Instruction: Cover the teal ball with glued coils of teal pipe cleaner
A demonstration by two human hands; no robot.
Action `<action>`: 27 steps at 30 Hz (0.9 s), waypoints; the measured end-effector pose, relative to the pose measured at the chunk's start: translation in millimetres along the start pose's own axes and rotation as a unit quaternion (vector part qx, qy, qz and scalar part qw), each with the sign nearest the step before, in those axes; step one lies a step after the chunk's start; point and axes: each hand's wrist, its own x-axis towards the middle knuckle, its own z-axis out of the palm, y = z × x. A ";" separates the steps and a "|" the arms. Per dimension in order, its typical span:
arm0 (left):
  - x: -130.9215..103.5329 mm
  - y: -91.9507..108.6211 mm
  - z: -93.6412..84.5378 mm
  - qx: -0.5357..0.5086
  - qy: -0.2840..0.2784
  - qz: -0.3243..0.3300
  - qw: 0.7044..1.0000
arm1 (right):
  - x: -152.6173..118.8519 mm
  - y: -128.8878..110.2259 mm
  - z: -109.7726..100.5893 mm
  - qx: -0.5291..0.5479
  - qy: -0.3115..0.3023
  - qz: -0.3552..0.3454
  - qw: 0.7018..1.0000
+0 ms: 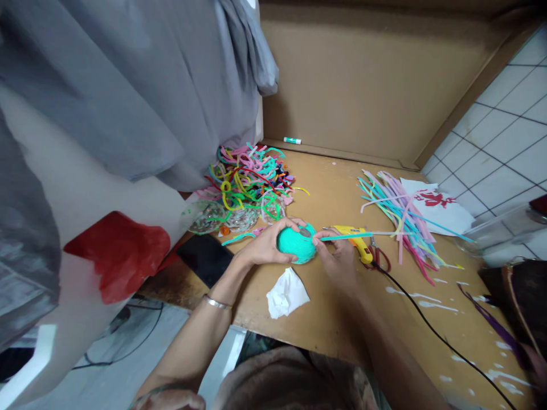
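A round turquoise ball [294,246] with a small greyish opening near its top sits in my left hand [269,245], whose fingers curve around its far and near sides. My right hand [335,256] pinches a turquoise pipe cleaner [347,236] close to the ball's right side; the strip stretches out to the right. Just beyond my right hand lies a yellow glue gun [362,246] with a black cord, over red-handled scissors [383,259]. Below the ball is a crumpled white tissue [287,293] on the table.
A tangled heap of colourful pipe cleaners [248,176] lies back left, with clear plastic pieces [241,217] before it. A black phone [205,259] is left. Long pipe cleaners [401,213] and a white sheet [457,215] are right. A glue stick [292,140] lies behind; a dark bag [519,296] stands far right.
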 end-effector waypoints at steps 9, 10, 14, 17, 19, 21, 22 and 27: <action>-0.1 0.1 -0.6 0.000 0.004 -0.006 1.000 | 1.2 0.6 -0.7 0.002 -0.032 -0.009 0.999; -0.1 0.8 -0.6 0.001 0.003 -0.008 1.000 | 1.2 0.7 -0.7 0.004 -0.034 -0.008 0.999; 0.0 4.0 -0.4 -0.001 0.002 -0.018 1.000 | 0.7 1.2 -1.0 0.002 -0.036 -0.009 0.999; 0.2 4.3 -0.3 0.000 0.001 -0.021 1.000 | 0.1 1.3 -1.3 -0.002 -0.038 -0.014 0.999; 0.4 3.5 -0.3 0.003 0.000 -0.018 1.000 | 0.0 1.1 -0.9 -0.002 -0.035 -0.019 0.999; 0.5 2.8 -0.5 0.008 -0.001 -0.017 1.000 | 0.1 0.7 -0.3 -0.003 -0.028 -0.022 0.999; 0.5 2.7 -0.6 0.011 -0.001 -0.016 1.000 | 0.2 0.6 0.1 -0.004 -0.028 -0.020 0.999; 0.2 6.0 -1.7 0.025 -0.005 -0.019 1.000 | 0.2 1.2 0.8 -0.004 -0.034 -0.003 0.999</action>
